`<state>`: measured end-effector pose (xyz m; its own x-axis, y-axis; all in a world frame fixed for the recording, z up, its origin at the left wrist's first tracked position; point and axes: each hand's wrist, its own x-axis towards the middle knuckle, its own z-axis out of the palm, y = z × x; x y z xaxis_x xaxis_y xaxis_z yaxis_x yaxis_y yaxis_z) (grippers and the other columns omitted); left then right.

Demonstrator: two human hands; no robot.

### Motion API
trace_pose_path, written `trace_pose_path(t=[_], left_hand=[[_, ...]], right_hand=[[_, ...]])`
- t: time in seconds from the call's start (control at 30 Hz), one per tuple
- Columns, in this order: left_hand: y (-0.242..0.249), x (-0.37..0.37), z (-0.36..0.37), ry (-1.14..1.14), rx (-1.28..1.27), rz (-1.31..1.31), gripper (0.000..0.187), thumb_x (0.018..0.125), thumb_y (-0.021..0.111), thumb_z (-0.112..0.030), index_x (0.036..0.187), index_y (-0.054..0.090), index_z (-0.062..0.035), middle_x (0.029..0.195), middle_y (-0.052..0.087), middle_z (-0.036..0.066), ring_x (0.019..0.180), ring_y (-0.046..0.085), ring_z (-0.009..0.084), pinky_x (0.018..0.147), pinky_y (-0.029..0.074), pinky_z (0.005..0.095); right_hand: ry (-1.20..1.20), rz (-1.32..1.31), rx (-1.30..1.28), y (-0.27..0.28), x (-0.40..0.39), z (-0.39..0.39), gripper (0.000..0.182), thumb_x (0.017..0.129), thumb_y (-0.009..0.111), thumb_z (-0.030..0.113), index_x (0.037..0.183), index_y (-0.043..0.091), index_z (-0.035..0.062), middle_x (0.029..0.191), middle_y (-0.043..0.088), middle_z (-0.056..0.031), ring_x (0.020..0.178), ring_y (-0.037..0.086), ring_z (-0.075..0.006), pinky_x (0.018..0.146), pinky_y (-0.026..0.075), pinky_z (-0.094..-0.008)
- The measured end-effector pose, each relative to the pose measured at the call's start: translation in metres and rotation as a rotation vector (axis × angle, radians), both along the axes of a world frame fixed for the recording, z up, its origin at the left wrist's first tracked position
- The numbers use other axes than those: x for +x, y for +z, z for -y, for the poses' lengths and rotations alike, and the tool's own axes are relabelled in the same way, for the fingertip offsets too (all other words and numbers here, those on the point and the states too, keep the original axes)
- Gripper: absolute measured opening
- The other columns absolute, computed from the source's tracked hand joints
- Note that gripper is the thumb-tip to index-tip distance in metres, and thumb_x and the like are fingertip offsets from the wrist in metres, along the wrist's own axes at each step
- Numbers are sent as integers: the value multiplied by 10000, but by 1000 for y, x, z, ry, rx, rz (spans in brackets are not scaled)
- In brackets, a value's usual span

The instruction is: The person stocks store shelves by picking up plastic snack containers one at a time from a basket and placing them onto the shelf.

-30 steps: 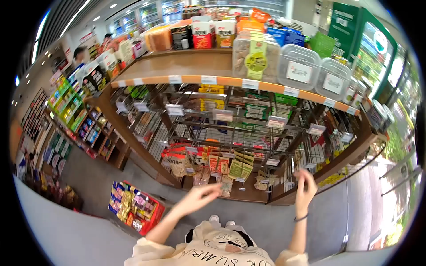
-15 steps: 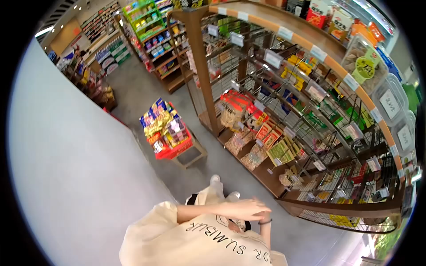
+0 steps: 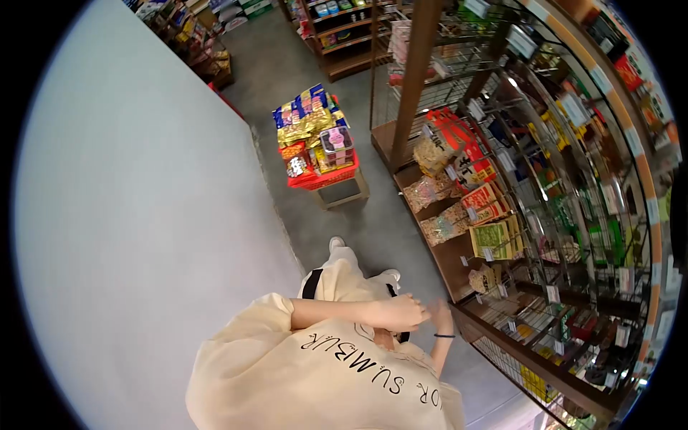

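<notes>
My left hand (image 3: pixel 400 313) is held in front of my belly, fingers curled in, its back toward me. Close by its knuckles is my right hand (image 3: pixel 439 317), smeared by motion, with a dark band (image 3: pixel 444 335) around the wrist. Both hands are over the front of my cream shirt (image 3: pixel 287 373), near my legs. No object shows between them. Ahead of my feet, a red basket (image 3: pixel 324 179) full of snack packs rests on a low wooden stool (image 3: pixel 344 197). Blue-and-gold bags (image 3: pixel 304 115) and a clear-lidded box (image 3: pixel 337 143) lie on top.
A brown shelf rack (image 3: pixel 412 86) with wire grids runs along my right side. Its bottom board carries red bags (image 3: pixel 466 147) and green packs (image 3: pixel 494 236). To the left, a pale wall (image 3: pixel 143 215) borders the grey floor (image 3: pixel 265 72). More shelves (image 3: pixel 347 39) stand farther ahead.
My view has tipped downward, and the basket and rack sit higher and farther right in it. My left hand has gone from lying over my right hand and wrist to a curled shape beside it.
</notes>
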<state>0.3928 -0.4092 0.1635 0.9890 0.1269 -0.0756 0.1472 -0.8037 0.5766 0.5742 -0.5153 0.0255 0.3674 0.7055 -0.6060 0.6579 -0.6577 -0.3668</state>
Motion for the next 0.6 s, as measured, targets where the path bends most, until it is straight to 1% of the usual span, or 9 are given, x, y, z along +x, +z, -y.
trace_pose_path(t=[0.03,0.1,0.2,0.23,0.3,0.37,0.4,0.47,0.6], left_hand=[[-2,-6,-7,44,-1,22,337,772,585,-251,1025,525,-36,797,577,82,790,563,237,693,427,356],[-1,-19,-23,92,-16,10,342,767,588,-250,1025,524,-35,800,580,83,795,564,237,697,428,358],[-10,-42,-42,169,-27,9,349,756,593,-244,1024,522,-33,826,585,90,815,566,240,711,428,367],[-12,-49,-48,195,-17,3,352,750,595,-240,1023,521,-31,848,587,96,830,565,244,722,427,373],[-16,-67,-60,227,-49,-5,360,746,595,-235,1031,519,-28,879,586,106,848,562,252,736,423,382],[-22,-86,-71,244,-84,-47,390,746,590,-228,1066,507,-20,949,577,133,894,554,271,771,412,404],[-26,-96,-76,252,-104,-27,390,746,590,-228,1066,507,-20,949,577,133,894,554,271,771,412,404],[-31,-116,-89,290,-145,-56,417,750,581,-231,1095,489,-16,953,578,137,907,553,280,774,416,403],[-20,-170,-125,419,-288,-62,433,755,570,-230,1120,467,-20,949,574,146,922,550,290,769,429,393]], right_hand=[[14,-4,-6,-29,-4,10,470,791,565,315,1162,488,36,1050,553,-248,968,537,-383,813,438,-430],[320,-74,-55,-100,-5,26,483,785,566,331,1163,489,41,1060,557,-227,962,542,-383,806,441,-435],[348,-91,-135,-36,-46,-20,463,790,556,306,1166,486,45,1063,566,-204,965,549,-364,801,444,-426],[361,-76,-149,-40,-53,-31,463,790,556,306,1166,486,45,1063,566,-204,965,549,-364,801,444,-426],[357,-240,79,-53,-65,-44,441,804,530,279,1176,475,48,1058,576,-186,961,553,-353,789,446,-416],[310,-225,11,-45,-84,-71,412,817,502,257,1175,481,55,1054,578,-186,948,556,-356,777,451,-403],[317,-206,-10,-48,-91,-77,412,817,502,257,1175,481,55,1054,578,-186,948,556,-356,777,451,-403],[348,-173,133,-58,-104,-92,413,818,488,265,1175,489,57,1050,581,-185,933,562,-361,773,457,-393],[294,-233,24,-43,-140,-128,433,808,520,276,1181,494,58,1040,587,-193,918,583,-340,771,466,-370]])
